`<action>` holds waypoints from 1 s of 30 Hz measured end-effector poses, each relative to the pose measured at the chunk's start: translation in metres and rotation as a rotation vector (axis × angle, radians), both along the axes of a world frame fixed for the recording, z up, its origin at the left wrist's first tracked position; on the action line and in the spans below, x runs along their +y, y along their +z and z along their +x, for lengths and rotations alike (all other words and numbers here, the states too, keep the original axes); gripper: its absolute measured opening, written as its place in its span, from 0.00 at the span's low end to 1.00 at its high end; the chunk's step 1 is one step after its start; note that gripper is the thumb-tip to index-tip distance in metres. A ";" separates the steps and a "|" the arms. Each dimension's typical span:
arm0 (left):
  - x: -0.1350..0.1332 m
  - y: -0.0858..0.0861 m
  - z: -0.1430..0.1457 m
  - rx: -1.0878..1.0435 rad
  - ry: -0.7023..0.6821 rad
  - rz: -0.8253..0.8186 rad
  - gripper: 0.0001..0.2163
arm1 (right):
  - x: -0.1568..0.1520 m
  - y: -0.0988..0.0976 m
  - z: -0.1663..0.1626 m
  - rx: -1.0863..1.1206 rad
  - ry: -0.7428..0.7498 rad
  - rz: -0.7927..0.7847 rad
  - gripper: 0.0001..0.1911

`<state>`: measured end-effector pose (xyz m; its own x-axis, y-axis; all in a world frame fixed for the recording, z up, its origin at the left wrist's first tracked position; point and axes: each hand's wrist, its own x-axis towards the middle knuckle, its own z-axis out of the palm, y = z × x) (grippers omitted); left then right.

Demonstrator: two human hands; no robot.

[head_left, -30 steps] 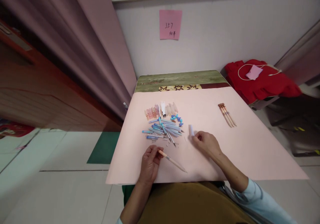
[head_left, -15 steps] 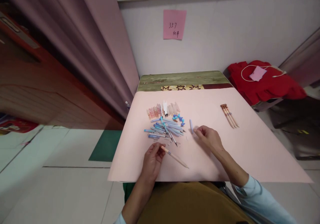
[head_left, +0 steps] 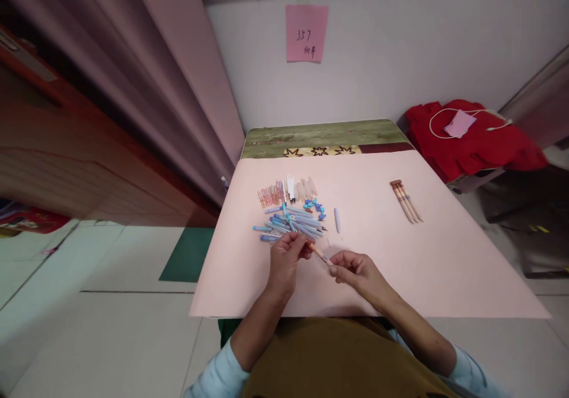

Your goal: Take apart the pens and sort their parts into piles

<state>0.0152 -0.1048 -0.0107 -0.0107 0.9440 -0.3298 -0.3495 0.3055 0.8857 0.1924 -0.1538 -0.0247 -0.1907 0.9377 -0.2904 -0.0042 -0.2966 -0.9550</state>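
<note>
A peach-coloured pen (head_left: 319,252) is held at both ends over the front of the table. My left hand (head_left: 288,260) pinches its upper end, which the fingers hide. The fingers of my right hand (head_left: 359,274) are closed around its lower end, covering the tip. Just beyond my left hand is a heap of blue pens and pen parts (head_left: 291,223). A lone lavender pen barrel (head_left: 336,220) lies beyond my right hand, touched by neither.
Small blue caps (head_left: 316,207) sit behind the heap, with white refills (head_left: 291,188) and pinkish barrels (head_left: 271,195) in rows farther back. Several brown-topped pens (head_left: 405,202) lie together at the right. Red cloth (head_left: 480,149) with a white cable is beyond the table's right edge.
My right hand has let go of the lavender barrel and moved left onto the pen's lower end. My left hand has shifted right and farther from me with the pen.
</note>
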 end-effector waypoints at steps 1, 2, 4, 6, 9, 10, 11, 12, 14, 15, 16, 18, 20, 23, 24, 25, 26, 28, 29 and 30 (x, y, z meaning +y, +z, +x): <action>0.002 0.000 -0.002 0.016 0.023 0.005 0.12 | 0.000 0.000 0.004 -0.007 -0.006 0.002 0.19; 0.003 0.000 -0.004 0.037 0.055 0.014 0.12 | 0.000 -0.001 0.009 -0.020 -0.021 0.006 0.19; 0.007 0.000 -0.010 0.094 0.109 0.041 0.12 | 0.002 -0.003 0.022 -0.056 -0.098 0.029 0.19; 0.009 -0.002 -0.013 0.170 0.103 0.075 0.12 | 0.005 -0.010 0.036 -0.096 -0.224 0.067 0.20; 0.008 -0.009 -0.011 0.334 -0.031 0.153 0.08 | 0.011 -0.025 0.053 -0.172 -0.389 0.127 0.20; 0.006 -0.011 -0.008 0.408 -0.090 0.197 0.07 | 0.012 -0.030 0.056 -0.198 -0.422 0.150 0.20; 0.005 -0.013 -0.004 0.489 -0.145 0.252 0.05 | 0.013 -0.035 0.058 -0.221 -0.450 0.174 0.20; 0.004 -0.015 -0.001 0.571 -0.191 0.315 0.04 | 0.013 -0.040 0.059 -0.240 -0.477 0.198 0.19; 0.004 -0.018 0.007 0.729 -0.264 0.447 0.03 | 0.013 -0.047 0.057 -0.269 -0.532 0.240 0.19; 0.004 -0.019 0.011 0.800 -0.298 0.506 0.03 | 0.012 -0.050 0.056 -0.281 -0.550 0.258 0.18; 0.005 -0.020 0.014 0.864 -0.334 0.556 0.04 | 0.012 -0.052 0.054 -0.293 -0.557 0.272 0.18; 0.009 -0.022 0.022 0.969 -0.403 0.631 0.05 | 0.011 -0.054 0.052 -0.314 -0.542 0.291 0.17; 0.013 -0.025 0.031 1.045 -0.462 0.685 0.06 | 0.011 -0.056 0.052 -0.316 -0.527 0.298 0.17; 0.021 -0.031 0.047 1.166 -0.536 0.760 0.04 | 0.011 -0.057 0.052 -0.304 -0.534 0.304 0.17; 0.024 -0.033 0.053 1.213 -0.557 0.784 0.04 | 0.011 -0.058 0.053 -0.304 -0.535 0.308 0.17; 0.026 -0.035 0.059 1.260 -0.574 0.802 0.03 | 0.011 -0.058 0.053 -0.305 -0.533 0.311 0.17; 0.028 -0.036 0.065 1.305 -0.590 0.816 0.03 | 0.011 -0.058 0.053 -0.305 -0.529 0.316 0.16; 0.031 -0.040 0.074 1.384 -0.621 0.831 0.03 | 0.010 -0.059 0.054 -0.301 -0.523 0.332 0.16; 0.031 -0.041 0.077 1.419 -0.635 0.832 0.03 | 0.010 -0.058 0.054 -0.297 -0.520 0.348 0.15; 0.031 -0.042 0.079 1.451 -0.647 0.833 0.03 | 0.010 -0.058 0.054 -0.293 -0.517 0.369 0.15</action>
<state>0.0947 -0.0734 -0.0530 0.5716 0.8114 0.1223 0.7507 -0.5773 0.3214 0.2468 -0.1433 -0.0824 0.3437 0.9344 0.0930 0.2155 0.0179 -0.9763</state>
